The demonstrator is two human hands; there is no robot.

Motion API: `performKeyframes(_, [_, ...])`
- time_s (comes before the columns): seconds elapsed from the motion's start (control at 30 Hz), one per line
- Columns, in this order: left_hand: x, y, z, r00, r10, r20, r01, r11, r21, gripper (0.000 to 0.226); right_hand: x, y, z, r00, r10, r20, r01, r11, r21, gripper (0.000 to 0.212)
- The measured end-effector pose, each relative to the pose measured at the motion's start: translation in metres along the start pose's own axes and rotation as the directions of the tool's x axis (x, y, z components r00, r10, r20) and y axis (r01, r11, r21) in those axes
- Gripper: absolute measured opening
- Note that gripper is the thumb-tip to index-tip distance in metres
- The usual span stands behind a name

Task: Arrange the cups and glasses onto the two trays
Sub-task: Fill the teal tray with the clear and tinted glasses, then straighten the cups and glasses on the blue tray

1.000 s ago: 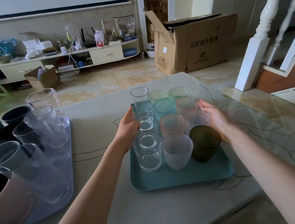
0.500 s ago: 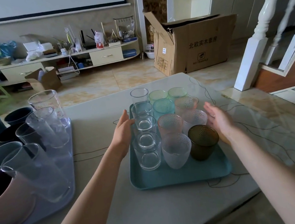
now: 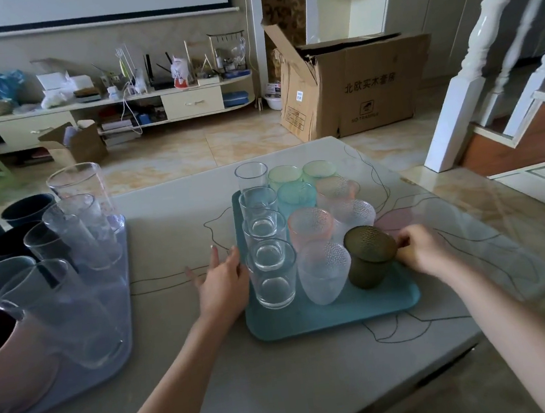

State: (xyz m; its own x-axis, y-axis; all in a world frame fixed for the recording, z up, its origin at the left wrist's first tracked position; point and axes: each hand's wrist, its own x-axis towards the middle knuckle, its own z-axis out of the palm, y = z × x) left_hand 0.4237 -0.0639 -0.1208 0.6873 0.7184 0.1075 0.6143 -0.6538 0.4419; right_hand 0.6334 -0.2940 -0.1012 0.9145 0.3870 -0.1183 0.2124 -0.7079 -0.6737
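A teal tray carries eleven glasses: four clear, three green, three frosted, one dark glass. The left hand rests open-fingered at its left edge. The right hand, fingers curled, touches the dark glass beside a lilac tray on the counter.

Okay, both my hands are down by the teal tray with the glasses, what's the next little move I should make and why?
Probably grip the teal tray at both side edges and square it up. Your left hand lies open against its left edge, and your right hand is curled at its right edge behind the dark olive cup. The glasses already stand in close rows, so nothing on it seems to need placing.
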Motion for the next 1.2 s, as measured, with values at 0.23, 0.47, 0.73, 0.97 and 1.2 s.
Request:
performKeyframes(0.23, [0.011,0.031,0.022,0.993,-0.075,-0.090,0.071,0.996,-0.048,0.041,0.049,0.000,0.001,0.983,-0.017,-0.181,0.012,1.000,-0.024,0.021])
performKeyframes(0.47, [0.019,0.025,0.025,0.997,-0.059,-0.044,0.052,0.988,-0.146,0.048,0.040,0.007,-0.009,0.985,0.111,-0.130,-0.076,0.965,0.252,0.006])
performKeyframes(0.73, [-0.007,0.021,-0.069,0.995,-0.019,-0.096,-0.013,0.946,-0.324,0.027,-0.015,-0.020,-0.054,0.971,-0.007,-0.239,0.037,0.992,0.119,0.037])
performKeyframes(0.97, [-0.042,-0.009,-0.212,0.947,0.004,-0.323,-0.152,0.888,-0.435,0.027,-0.090,-0.140,-0.028,0.919,-0.320,-0.231,0.337,0.941,0.037,0.032])
performKeyframes(1.2, [-0.092,-0.150,-0.286,0.852,-0.239,-0.465,0.045,0.920,-0.390,0.023,-0.152,-0.225,0.086,0.820,-0.558,0.126,0.557,0.829,0.047,0.020])
